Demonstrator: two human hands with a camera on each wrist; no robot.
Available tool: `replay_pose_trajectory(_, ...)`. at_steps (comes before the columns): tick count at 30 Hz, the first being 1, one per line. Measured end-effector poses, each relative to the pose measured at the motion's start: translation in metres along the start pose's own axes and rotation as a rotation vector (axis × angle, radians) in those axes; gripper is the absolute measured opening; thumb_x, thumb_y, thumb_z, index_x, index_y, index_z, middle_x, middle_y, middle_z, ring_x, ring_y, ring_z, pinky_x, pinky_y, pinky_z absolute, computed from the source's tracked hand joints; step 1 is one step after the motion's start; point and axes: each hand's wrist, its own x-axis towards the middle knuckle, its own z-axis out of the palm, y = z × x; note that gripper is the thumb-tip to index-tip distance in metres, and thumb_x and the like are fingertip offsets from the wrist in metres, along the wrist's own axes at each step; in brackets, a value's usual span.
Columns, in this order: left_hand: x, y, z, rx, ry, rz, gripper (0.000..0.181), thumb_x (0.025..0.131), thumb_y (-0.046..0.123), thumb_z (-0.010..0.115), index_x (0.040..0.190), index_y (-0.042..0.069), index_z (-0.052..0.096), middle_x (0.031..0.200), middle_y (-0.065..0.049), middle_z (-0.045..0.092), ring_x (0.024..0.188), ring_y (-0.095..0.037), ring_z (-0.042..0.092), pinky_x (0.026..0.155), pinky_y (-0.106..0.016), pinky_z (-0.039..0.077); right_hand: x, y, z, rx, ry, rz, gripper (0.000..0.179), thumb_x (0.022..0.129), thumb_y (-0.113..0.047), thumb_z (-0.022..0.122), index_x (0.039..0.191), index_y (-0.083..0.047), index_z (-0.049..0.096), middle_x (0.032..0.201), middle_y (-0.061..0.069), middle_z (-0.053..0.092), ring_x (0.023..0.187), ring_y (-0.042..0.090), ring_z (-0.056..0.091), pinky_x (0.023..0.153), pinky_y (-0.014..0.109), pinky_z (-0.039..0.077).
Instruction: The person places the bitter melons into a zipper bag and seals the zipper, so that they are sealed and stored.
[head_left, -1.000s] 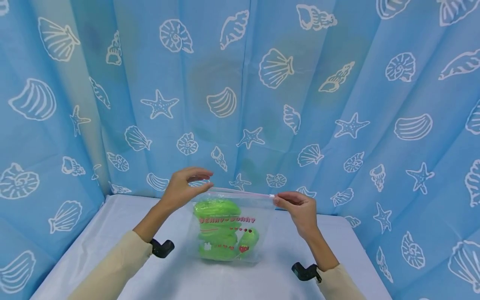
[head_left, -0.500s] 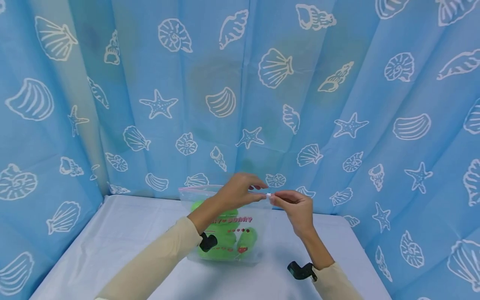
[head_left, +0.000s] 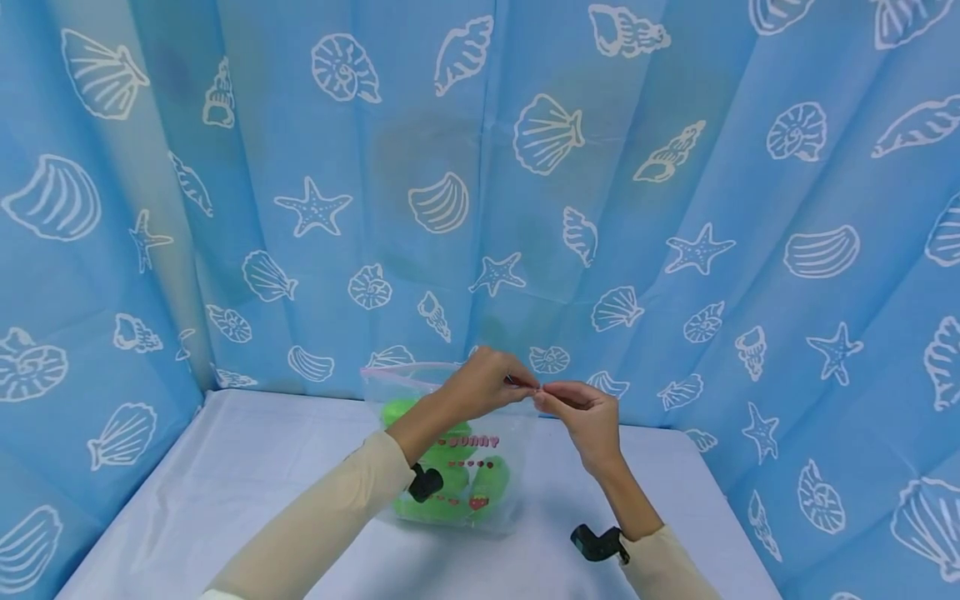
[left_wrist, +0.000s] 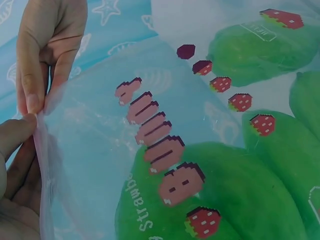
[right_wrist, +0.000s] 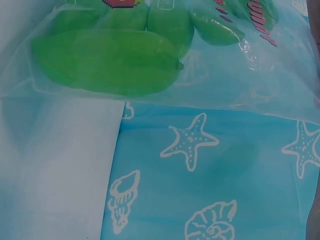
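Note:
A clear zip bag (head_left: 471,446) with pink trim and strawberry print stands upright on the white table, several smooth green oblong fruits (head_left: 491,485) inside. At its top right corner my left hand (head_left: 483,385) pinches the zip edge, its fingertips meeting those of my right hand (head_left: 588,421), which pinches the same corner. The white slider is hidden under the fingers. In the left wrist view, thumb and fingers of both hands meet at the pink edge (left_wrist: 45,170). The right wrist view shows one green fruit (right_wrist: 107,62) lying along the bag's side; the right fingers are out of that view.
A white cloth covers the table (head_left: 247,467). Behind it and at both sides hangs a blue curtain (head_left: 480,167) with white shells and starfish. Black wrist cameras sit on the left wrist (head_left: 426,483) and the right wrist (head_left: 596,543).
My left hand has moved right from the bag's top left to the slider at the right corner and now pinches there. My right hand keeps its pinch, shifting slightly left.

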Motion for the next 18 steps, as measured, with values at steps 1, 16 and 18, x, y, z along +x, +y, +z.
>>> replay_pose_trajectory(1,0.000,0.000,0.000,0.002,-0.002,-0.001,0.012,0.092,0.011,0.069,0.099,0.008,0.078,0.092,-0.001,0.074,0.082,-0.008,0.067,0.070,-0.013,0.051,0.000,0.000,0.000,-0.010,0.000,0.005,0.029,0.087,-0.004,0.073,0.107,0.015,0.065,0.097,0.016,0.073,0.085,0.024,0.072,0.078,0.038,0.057)
replay_pose_trajectory(16,-0.004,-0.005,-0.002,0.029,0.003,0.043,0.011,0.092,0.010,0.068,0.096,0.008,0.078,0.086,0.000,0.073,0.067,-0.003,0.058,0.061,-0.016,0.049,-0.002,-0.004,-0.001,-0.056,0.014,0.055,0.022,0.087,-0.004,0.072,0.105,0.006,0.071,0.098,0.016,0.072,0.087,0.026,0.072,0.080,0.035,0.056)
replay_pose_trajectory(18,-0.004,-0.007,-0.003,0.026,0.002,0.053,0.011,0.091,0.009,0.069,0.096,0.007,0.078,0.086,-0.001,0.073,0.068,-0.003,0.059,0.062,-0.015,0.049,-0.001,-0.004,-0.003,-0.066,0.004,0.057,0.022,0.087,-0.003,0.072,0.106,0.008,0.070,0.099,0.017,0.072,0.087,0.025,0.072,0.079,0.034,0.056)
